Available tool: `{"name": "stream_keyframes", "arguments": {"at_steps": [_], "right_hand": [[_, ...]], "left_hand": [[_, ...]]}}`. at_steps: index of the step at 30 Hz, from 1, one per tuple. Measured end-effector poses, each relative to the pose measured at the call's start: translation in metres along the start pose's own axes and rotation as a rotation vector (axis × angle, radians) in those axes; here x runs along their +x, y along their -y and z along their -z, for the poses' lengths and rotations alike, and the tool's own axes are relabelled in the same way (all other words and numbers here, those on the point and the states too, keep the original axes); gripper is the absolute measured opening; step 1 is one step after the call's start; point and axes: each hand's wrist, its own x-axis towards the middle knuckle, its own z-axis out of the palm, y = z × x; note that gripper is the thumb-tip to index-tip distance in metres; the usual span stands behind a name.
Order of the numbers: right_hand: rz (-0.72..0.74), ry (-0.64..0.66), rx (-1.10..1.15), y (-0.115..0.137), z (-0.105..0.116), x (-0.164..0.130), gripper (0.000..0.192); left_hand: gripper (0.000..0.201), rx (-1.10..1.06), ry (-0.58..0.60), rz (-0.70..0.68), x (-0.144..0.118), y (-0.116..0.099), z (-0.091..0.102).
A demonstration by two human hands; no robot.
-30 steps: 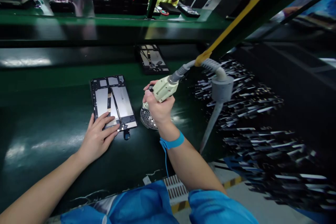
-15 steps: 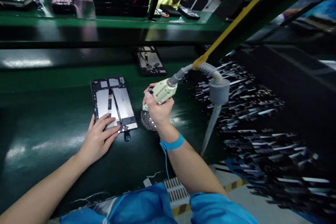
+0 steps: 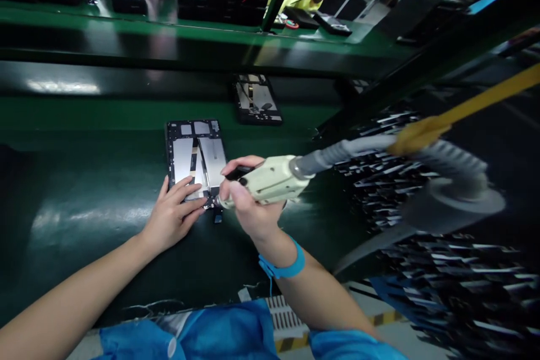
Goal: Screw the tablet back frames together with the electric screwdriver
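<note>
An opened tablet (image 3: 214,153), its black frame and silver inner plates showing, lies on the green bench top. Fingers spread, my left hand (image 3: 171,216) rests on its lower edge, the fingertips close to a small flat cable. My right hand (image 3: 258,216) is wrapped around a cream electric screwdriver (image 3: 276,180). The screwdriver is tilted, with its tip end at the tablet's lower right edge. Whether the tip touches a screw is too small to tell. My right hand and the tool hide the round perforated metal dish.
A second opened tablet (image 3: 258,100) lies farther back. The screwdriver's grey cable (image 3: 354,146) hangs from a yellow strap (image 3: 485,98) on the right. Beside it stand racks of many dark parts (image 3: 464,281). Two people work across the bench behind a green ledge (image 3: 202,31).
My right hand has carried the screwdriver from over the perforated dish leftward to the tablet's lower edge. The cable has swung closer. My left hand stays on the tablet; the whole view has shifted.
</note>
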Motion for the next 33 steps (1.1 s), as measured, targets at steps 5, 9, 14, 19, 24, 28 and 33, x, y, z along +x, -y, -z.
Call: {"name": "stream_keyframes", "arguments": {"at_steps": [5, 9, 14, 19, 24, 28, 33], "right_hand": [[-0.027, 0.052, 0.019, -0.007, -0.008, -0.008, 0.027], [-0.048, 0.047, 0.043, -0.01, -0.008, -0.009, 0.029], [-0.055, 0.104, 0.108, -0.01, -0.008, -0.012, 0.033], [-0.058, 0.079, 0.05, -0.009, -0.009, -0.014, 0.035], [-0.031, 0.083, 0.003, -0.008, -0.01, -0.013, 0.03], [-0.009, 0.039, 0.05, -0.009, -0.007, -0.01, 0.028], [0.042, 0.026, 0.086, -0.009, -0.002, -0.006, 0.029]], "left_hand": [[0.02, -0.013, 0.013, 0.0, 0.001, -0.002, 0.002], [0.02, -0.024, 0.009, 0.009, 0.001, -0.004, 0.004], [0.021, -0.027, 0.013, -0.005, 0.0, -0.003, 0.005], [0.021, -0.011, -0.008, -0.024, -0.002, 0.001, 0.003], [0.021, -0.015, -0.013, -0.028, -0.001, 0.001, 0.002], [0.019, -0.028, 0.002, -0.003, 0.0, -0.001, 0.003], [0.021, -0.02, 0.012, 0.009, 0.0, -0.001, 0.002]]}}
